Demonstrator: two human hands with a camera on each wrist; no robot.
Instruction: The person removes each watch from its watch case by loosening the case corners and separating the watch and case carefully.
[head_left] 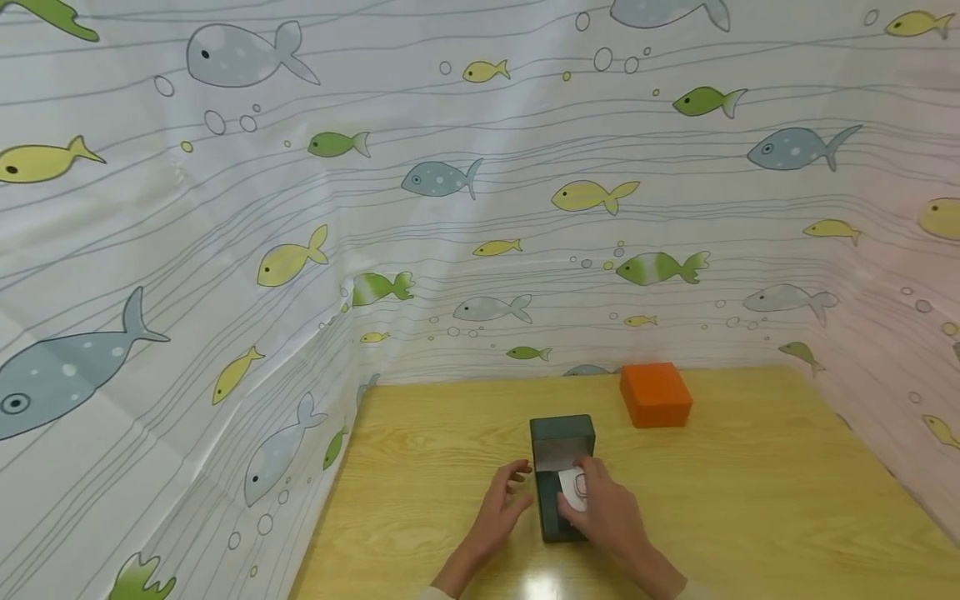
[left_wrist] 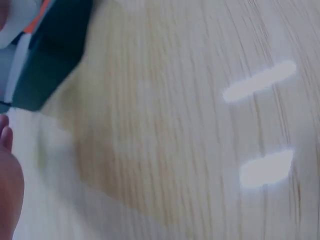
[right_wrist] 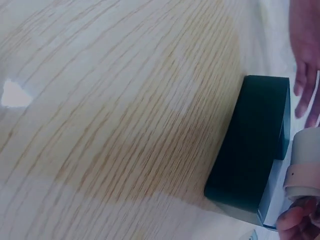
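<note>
A dark green hinged box (head_left: 550, 504) lies on the table with its lid (head_left: 562, 427) raised at the far end. My right hand (head_left: 613, 512) grips a white, roll-shaped cushion (head_left: 572, 485) over the box's opening. In the right wrist view a pinkish strap (right_wrist: 304, 176) wraps round the cushion (right_wrist: 306, 145), with fingers (right_wrist: 292, 219) at its end. My left hand (head_left: 501, 502) is beside the box's left side, fingers loosely bent and holding nothing; whether they touch the box I cannot tell. The left wrist view catches only the box's side (left_wrist: 57, 55) and part of a hand.
An orange box (head_left: 655, 395) sits farther back to the right on the wood-grain table (head_left: 420, 433). A white fish-patterned curtain (head_left: 420, 225) surrounds the table at the back and on both sides.
</note>
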